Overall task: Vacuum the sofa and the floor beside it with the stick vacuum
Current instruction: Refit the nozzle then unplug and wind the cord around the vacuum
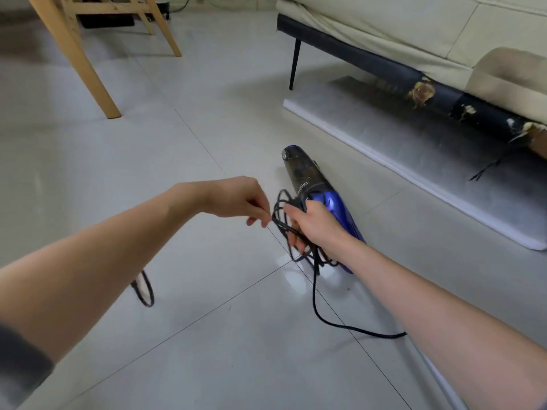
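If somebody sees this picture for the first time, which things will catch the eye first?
At centre, the right hand grips a tangle of black cord against the blue vacuum, while the left hand pinches a strand. At upper right, the cream sofa shows a badly torn dark base rail.

**Bystanders in the frame**

Pale wooden legs [88, 60] are seen at upper left. A dark box [106, 21] is glimpsed behind them at the top edge, with a cable [181, 5] beside it. A white mat [414, 161] is laid flat at centre right.
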Demonstrator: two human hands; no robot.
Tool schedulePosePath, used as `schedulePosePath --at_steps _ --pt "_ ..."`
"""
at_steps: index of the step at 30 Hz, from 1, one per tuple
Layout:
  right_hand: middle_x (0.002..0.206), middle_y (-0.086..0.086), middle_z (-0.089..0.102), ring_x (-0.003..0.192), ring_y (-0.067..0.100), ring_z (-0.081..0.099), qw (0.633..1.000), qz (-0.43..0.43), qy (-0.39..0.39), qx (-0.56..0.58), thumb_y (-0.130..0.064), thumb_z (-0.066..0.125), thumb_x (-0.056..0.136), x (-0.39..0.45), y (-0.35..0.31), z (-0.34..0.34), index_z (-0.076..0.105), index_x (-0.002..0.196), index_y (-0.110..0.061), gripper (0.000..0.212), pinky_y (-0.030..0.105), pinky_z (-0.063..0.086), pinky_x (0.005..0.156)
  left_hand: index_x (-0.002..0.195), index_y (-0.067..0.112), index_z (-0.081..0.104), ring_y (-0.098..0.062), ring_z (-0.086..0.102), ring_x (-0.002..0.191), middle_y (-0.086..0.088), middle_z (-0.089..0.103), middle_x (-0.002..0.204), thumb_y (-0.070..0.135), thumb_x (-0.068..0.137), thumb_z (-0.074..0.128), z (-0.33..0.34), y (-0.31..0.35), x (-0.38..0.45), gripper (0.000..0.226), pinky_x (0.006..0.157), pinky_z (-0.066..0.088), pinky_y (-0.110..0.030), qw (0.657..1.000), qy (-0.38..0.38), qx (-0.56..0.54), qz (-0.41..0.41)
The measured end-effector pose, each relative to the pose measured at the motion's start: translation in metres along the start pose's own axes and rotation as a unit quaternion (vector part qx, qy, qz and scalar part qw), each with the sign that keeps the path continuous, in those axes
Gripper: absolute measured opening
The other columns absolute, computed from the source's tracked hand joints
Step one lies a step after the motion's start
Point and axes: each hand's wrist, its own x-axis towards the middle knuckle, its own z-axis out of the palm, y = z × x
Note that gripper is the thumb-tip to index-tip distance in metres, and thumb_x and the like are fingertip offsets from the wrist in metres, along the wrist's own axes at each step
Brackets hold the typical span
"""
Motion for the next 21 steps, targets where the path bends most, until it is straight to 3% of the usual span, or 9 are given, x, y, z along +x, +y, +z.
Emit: schedulePosePath --at_steps 2,5,9,12,14,15,16,18,21 --pt "0.047 0.009 0.048 0.031 0.017 0.033 0.999 0.017 -0.039 0.033 -0.027 0.048 0.099 -0.002 -0.005 0.008 0.054 0.078 -0.003 0.032 0.020 0.029 0.037 0.076 0.019 0.072 -0.003 0.046 0.055 0.008 0.062 0.061 0.029 0.090 0.066 0.004 0.009 0.012 0.018 0.054 0.036 -0.015 0.999 0.009 0.040 0.011" --pt "0.047 -0.001 0.026 0.037 0.013 0.016 0.987 0.090 -0.044 0.128 -0.036 0.054 0.095 -0.001 -0.003 0.009 0.044 0.068 -0.013 0.036 0.022 0.014 0.042 0.068 0.021 0.064 -0.005 0.047 0.055 0.008 0.061 0.061 0.035 0.091 0.065 -0.003 0.001 0.014 0.027 0.055 0.037 -0.020 0.996 0.043 0.074 0.012" --pt "0.045 -0.009 0.023 0.035 0.009 0.015 0.990 0.093 -0.014 0.104 -0.032 0.068 0.088 -0.003 0.011 -0.009 0.041 0.067 -0.020 0.036 0.018 0.014 0.035 0.095 0.021 0.059 -0.018 0.053 0.072 0.005 0.059 0.076 0.032 0.101 0.045 -0.003 -0.037 0.002 0.019 0.063 0.038 -0.029 0.966 0.187 0.178 -0.024" --pt "0.046 -0.008 0.023 0.037 0.010 0.015 0.983 0.074 0.040 0.161 -0.025 0.068 0.088 -0.003 0.020 -0.019 0.036 0.069 -0.022 0.037 0.019 0.015 0.036 0.093 0.020 0.057 -0.029 0.054 0.071 -0.004 0.059 0.076 0.020 0.100 0.038 0.009 -0.071 0.000 0.020 0.064 0.045 -0.036 0.910 0.391 -0.007 -0.141" --pt "0.047 -0.006 0.022 0.037 0.011 0.016 0.975 0.040 0.079 0.205 -0.024 0.066 0.089 -0.003 0.016 -0.016 0.034 0.067 -0.022 0.040 0.020 0.016 0.037 0.094 0.016 0.055 -0.030 0.053 0.074 -0.011 0.058 0.083 0.015 0.100 0.033 0.021 -0.075 0.004 0.023 0.064 0.046 -0.039 0.826 0.485 -0.186 -0.219" --pt "0.047 -0.006 0.023 0.038 0.011 0.017 0.970 0.021 0.098 0.222 -0.023 0.065 0.090 -0.003 0.012 -0.012 0.035 0.066 -0.021 0.039 0.021 0.017 0.038 0.098 0.013 0.054 -0.030 0.053 0.081 -0.014 0.059 0.093 0.015 0.101 0.030 0.027 -0.070 0.008 0.024 0.065 0.043 -0.036 0.803 0.485 -0.230 -0.261" --pt "0.046 -0.005 0.024 0.038 0.011 0.018 0.964 0.005 0.122 0.237 -0.023 0.064 0.091 -0.002 0.006 -0.007 0.036 0.065 -0.019 0.038 0.021 0.018 0.038 0.105 0.009 0.053 -0.032 0.055 0.091 -0.017 0.060 0.105 0.014 0.103 0.030 0.036 -0.063 0.014 0.024 0.069 0.041 -0.033 0.807 0.449 -0.240 -0.298" --pt "0.045 -0.006 0.031 0.038 0.011 0.023 0.948 -0.012 0.189 0.258 -0.021 0.063 0.091 0.004 -0.003 0.003 0.042 0.063 -0.015 0.035 0.021 0.021 0.039 0.121 -0.001 0.045 -0.037 0.053 0.111 -0.023 0.055 0.124 0.011 0.102 0.031 0.054 -0.039 0.025 0.026 0.080 0.039 -0.034 0.875 0.312 -0.182 -0.324" --pt "0.047 -0.007 0.043 0.039 0.009 0.035 0.931 -0.035 0.266 0.246 -0.022 0.058 0.092 0.015 -0.009 0.007 0.053 0.066 -0.013 0.028 0.023 0.031 0.044 0.128 -0.008 0.038 -0.038 0.050 0.119 -0.027 0.049 0.130 0.009 0.103 0.032 0.074 0.001 0.038 0.031 0.087 0.039 -0.034 0.952 0.142 -0.081 -0.258"
